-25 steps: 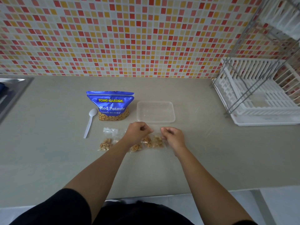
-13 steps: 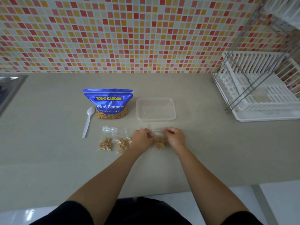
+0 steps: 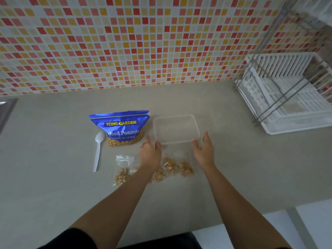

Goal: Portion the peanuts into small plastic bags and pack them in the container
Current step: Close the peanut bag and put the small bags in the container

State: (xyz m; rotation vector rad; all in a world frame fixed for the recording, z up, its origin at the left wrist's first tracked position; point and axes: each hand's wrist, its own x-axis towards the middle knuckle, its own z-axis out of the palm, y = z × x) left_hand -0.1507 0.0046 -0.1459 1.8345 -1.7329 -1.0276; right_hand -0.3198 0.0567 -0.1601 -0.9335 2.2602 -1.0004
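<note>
Hands: both are at the container, one on each near corner. The left hand (image 3: 150,151) and right hand (image 3: 203,150) have straight fingers running up the sides and thumbs at the near rim, relaxed, with nothing clenched in them.
Container: there is one (image 3: 176,129), a clear plastic rectangle with rounded corners. It is shallow and uncovered, and it sits on the surface just right of the pouch.
Small bags: they are thin, crinkly and see-through (image 3: 123,175), each with a clump of tan peanuts, and they lie in a row just near of the container. Four clumps show plainly. The left forearm crosses the row, so I cannot tell the full count.
Pouch: there is one (image 3: 119,128), glossy blue foil standing upright, with yellow lettering and a window of peanuts at its base.
Spoon: there is one (image 3: 98,151), white plastic, lying flat left of the pouch with its bowl pointing away.
Surface: it is matte grey-beige and smooth (image 3: 53,177).
Wall: small square mosaic tiles in red, orange, yellow and white (image 3: 125,42).
Rack: one white slatted plastic tray in a metal wire frame (image 3: 287,97) sits far right, well apart from the rest.
Sink: a steel edge shows at far left (image 3: 7,108).
</note>
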